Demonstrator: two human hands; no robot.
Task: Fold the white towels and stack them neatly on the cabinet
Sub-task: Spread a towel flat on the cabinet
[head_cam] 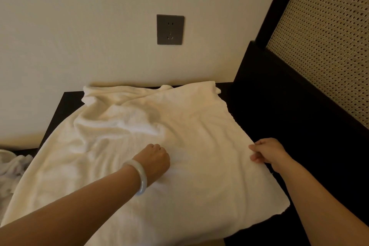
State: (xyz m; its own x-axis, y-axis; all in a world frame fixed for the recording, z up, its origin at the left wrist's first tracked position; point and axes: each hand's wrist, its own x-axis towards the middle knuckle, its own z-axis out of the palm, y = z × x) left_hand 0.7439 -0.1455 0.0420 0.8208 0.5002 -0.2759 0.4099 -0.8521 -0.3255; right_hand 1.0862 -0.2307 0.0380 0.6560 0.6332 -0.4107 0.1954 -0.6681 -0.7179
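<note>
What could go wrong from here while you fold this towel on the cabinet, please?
1. The towel seems to hang past the near left edge of the cabinet. A pull by the right hand, which pinches its right edge, might drag it off.
2. Wrinkles bunch near the wall, so folding now could trap them and leave a lumpy fold.
3. The left hand rests mid-towel with curled fingers, and its bracelet might catch the cloth.

Soft, matt terry-cloth towel (179, 126) lies on a dark, smooth wooden cabinet (249, 106).
</note>
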